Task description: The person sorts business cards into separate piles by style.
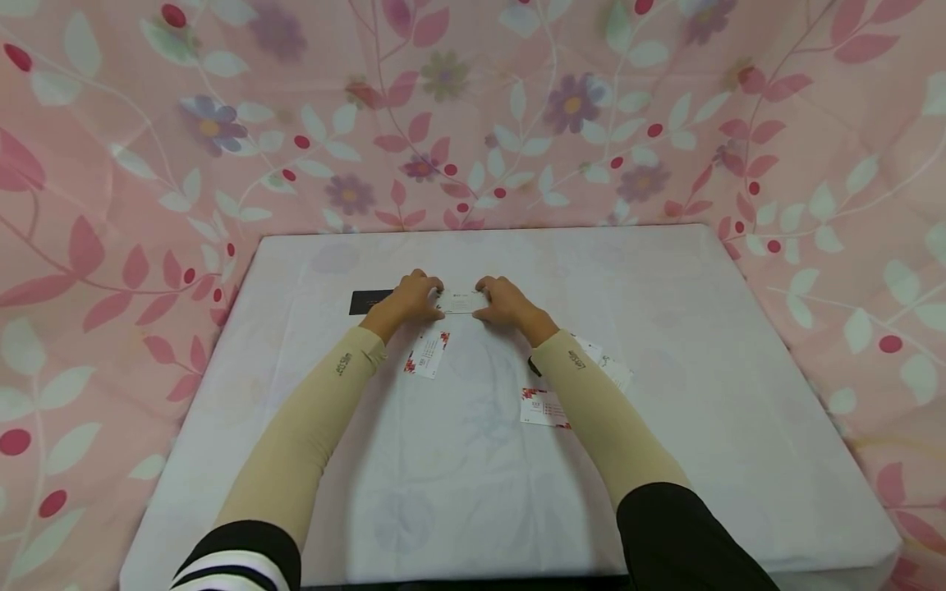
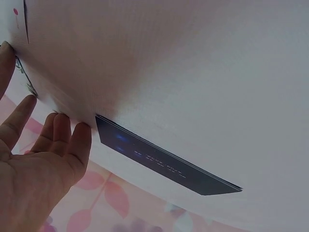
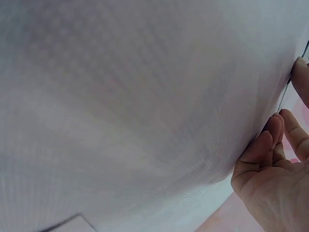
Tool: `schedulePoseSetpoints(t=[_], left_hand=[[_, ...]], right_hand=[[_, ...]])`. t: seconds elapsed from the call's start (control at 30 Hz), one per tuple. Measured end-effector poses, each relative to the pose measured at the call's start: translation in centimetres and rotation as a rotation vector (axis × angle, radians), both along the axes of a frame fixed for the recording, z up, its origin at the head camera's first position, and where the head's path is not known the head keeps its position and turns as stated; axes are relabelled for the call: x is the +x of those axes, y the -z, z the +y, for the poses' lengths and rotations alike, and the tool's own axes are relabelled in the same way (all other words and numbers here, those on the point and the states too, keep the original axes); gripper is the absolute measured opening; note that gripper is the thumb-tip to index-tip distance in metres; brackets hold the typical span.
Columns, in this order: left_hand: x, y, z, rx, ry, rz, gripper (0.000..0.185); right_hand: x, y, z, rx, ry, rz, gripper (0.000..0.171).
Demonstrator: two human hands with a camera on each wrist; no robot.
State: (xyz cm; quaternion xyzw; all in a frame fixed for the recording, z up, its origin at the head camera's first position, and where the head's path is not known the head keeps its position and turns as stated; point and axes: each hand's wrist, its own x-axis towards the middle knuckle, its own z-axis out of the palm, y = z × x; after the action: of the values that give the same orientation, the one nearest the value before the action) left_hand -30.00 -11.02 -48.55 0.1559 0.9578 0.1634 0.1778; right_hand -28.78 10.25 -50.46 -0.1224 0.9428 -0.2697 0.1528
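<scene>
A white business card [image 1: 461, 303] with small print lies on the cloth-covered table between both hands. My left hand [image 1: 409, 300] holds the card's left edge between thumb and index finger, the other fingers touching the cloth. On the opposite side my right hand [image 1: 512, 304] grips the right edge the same way. Just left of the left hand is a small stack of dark cards [image 2: 161, 159], partly hidden in the head view. Only a sliver of the held card shows in each wrist view.
Nearer me lies a white card with red floral corners [image 1: 427, 354]. Another such card [image 1: 543, 408] is partly under the right forearm, with more white cards [image 1: 615, 371] beyond it. A black object [image 1: 534, 367] peeks out by that sleeve. Pink floral fabric [image 1: 473, 115] surrounds the table.
</scene>
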Motion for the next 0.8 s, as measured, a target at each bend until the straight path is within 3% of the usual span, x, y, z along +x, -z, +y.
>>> schedulePoseSetpoints(t=[0.13, 0.37, 0.6, 0.8], left_hand=[[-0.01, -0.04, 0.01, 0.005, -0.011, -0.013, 0.066], [-0.16, 0.25, -0.11, -0.003, -0.006, -0.010, 0.066], [-0.35, 0.61, -0.30, -0.003, 0.007, -0.013, 0.066], [-0.32, 0.55, -0.39, 0.005, 0.000, -0.011, 0.065]], right_hand=[[-0.01, -0.11, 0.03, 0.005, -0.008, -0.001, 0.058], [-0.05, 0.06, 0.32, -0.042, -0.009, -0.032, 0.088], [-0.15, 0.26, 0.35, 0.028, -0.057, 0.001, 0.068], [-0.02, 0.06, 0.21, 0.014, -0.038, 0.009, 0.059]])
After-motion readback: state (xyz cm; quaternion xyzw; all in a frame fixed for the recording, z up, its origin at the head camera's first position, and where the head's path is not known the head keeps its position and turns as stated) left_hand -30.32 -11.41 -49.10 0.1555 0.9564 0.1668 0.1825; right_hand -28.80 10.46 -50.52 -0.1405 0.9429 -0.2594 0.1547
